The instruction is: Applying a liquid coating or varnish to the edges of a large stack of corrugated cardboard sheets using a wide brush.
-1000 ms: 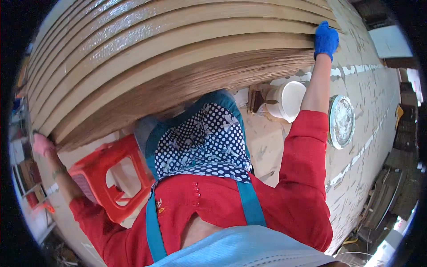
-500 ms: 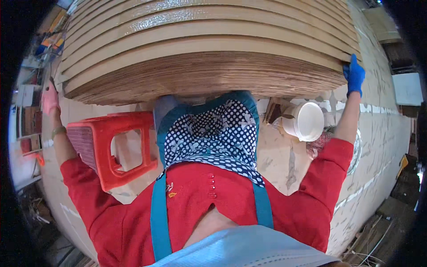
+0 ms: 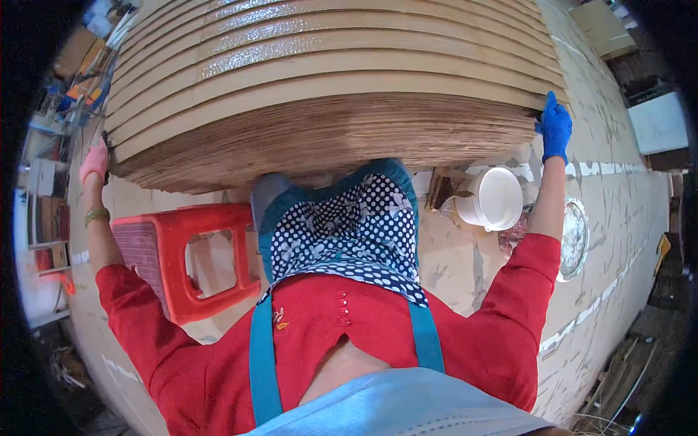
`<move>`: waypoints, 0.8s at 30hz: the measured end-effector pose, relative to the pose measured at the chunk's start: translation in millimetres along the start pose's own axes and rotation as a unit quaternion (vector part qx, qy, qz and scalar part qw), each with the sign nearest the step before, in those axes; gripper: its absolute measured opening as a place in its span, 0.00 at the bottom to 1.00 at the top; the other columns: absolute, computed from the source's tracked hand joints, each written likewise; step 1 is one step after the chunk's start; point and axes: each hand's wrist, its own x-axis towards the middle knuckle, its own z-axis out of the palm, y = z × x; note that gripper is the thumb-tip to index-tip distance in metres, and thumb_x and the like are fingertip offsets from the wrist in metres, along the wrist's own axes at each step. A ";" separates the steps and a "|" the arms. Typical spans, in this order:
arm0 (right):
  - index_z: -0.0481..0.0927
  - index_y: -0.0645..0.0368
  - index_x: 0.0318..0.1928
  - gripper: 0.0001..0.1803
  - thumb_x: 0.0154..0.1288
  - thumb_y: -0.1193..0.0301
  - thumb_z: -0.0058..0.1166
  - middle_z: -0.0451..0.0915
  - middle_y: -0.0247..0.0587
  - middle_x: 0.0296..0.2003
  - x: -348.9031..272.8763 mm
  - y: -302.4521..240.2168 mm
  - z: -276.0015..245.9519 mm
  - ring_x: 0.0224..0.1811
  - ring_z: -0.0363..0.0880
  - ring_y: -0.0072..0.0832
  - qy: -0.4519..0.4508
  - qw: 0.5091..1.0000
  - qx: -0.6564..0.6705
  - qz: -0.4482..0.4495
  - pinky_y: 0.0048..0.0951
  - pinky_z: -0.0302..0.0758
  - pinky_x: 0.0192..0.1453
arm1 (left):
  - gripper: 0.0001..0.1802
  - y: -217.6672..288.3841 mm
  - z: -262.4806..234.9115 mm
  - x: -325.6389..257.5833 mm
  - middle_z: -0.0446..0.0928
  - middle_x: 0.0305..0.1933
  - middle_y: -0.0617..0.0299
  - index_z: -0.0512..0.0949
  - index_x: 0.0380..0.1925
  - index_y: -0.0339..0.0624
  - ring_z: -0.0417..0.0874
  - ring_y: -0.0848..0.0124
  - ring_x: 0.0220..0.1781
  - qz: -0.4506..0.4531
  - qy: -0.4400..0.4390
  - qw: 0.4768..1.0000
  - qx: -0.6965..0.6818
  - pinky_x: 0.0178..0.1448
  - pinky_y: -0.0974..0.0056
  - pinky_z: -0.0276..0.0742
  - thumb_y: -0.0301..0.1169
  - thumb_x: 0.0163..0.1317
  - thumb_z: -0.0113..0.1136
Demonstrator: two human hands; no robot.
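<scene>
In front of me lies a thick stack of thin wooden sheets point(image 3: 342, 134), its upper layers stepped back like a fan, with pale top strips and a wet-looking shine on some. My right hand point(image 3: 556, 129), in a blue glove with dark fingertips, is closed at the stack's near right corner, thumb on top. At the near left corner my left hand point(image 3: 94, 161), in a pink glove with dark patches, is against the sheets' edge; its fingers are mostly hidden by the small view of it. My polka-dot apron point(image 3: 342, 225) touches the stack's near side.
A red plastic stool point(image 3: 211, 305) lies on its side at my left. To my right stand a white bucket point(image 3: 502, 198), a dark wooden-looking piece point(image 3: 441, 189) beside it, and a round shiny metal tray point(image 3: 574, 240). Boards point(image 3: 625, 378) lie along the far right.
Both hands have come inward, the right one more, and sit slightly lower in view. The stack's near edge appears lower and nearer to me. More of the metal tray shows beside my right arm.
</scene>
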 end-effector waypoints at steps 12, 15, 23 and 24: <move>0.71 0.64 0.29 0.17 0.54 0.60 0.49 0.73 0.42 0.17 -30.5 40.3 -16.5 0.16 0.72 0.28 -0.017 0.804 0.592 0.061 0.24 0.69 0.17 | 0.24 55.3 31.7 -18.5 0.68 0.46 0.50 0.69 0.43 0.38 0.70 0.59 0.47 0.345 0.365 0.850 -0.158 0.51 0.62 0.65 0.45 0.54 0.44; 0.71 0.64 0.34 0.15 0.56 0.62 0.46 0.73 0.41 0.21 -27.4 -6.2 -30.6 0.18 0.72 0.27 -0.087 0.884 0.428 0.167 0.25 0.69 0.17 | 0.23 -75.5 54.7 63.9 0.69 0.45 0.50 0.69 0.43 0.38 0.71 0.58 0.46 0.282 0.342 0.887 -0.130 0.50 0.62 0.66 0.45 0.54 0.45; 0.70 0.56 0.38 0.12 0.60 0.62 0.39 0.71 0.38 0.15 39.2 14.0 32.8 0.12 0.67 0.26 0.217 0.910 0.076 -0.344 0.24 0.65 0.14 | 0.22 -174.2 -5.4 115.4 0.71 0.42 0.52 0.70 0.42 0.39 0.73 0.58 0.43 0.133 0.281 0.949 -0.059 0.46 0.61 0.68 0.44 0.53 0.46; 0.70 0.56 0.38 0.12 0.60 0.62 0.39 0.71 0.38 0.15 39.3 14.3 31.6 0.12 0.67 0.26 0.213 0.912 0.043 -0.348 0.24 0.65 0.14 | 0.22 -123.6 47.9 96.1 0.72 0.42 0.52 0.70 0.42 0.39 0.73 0.58 0.42 0.125 0.256 0.955 -0.076 0.45 0.61 0.68 0.44 0.53 0.46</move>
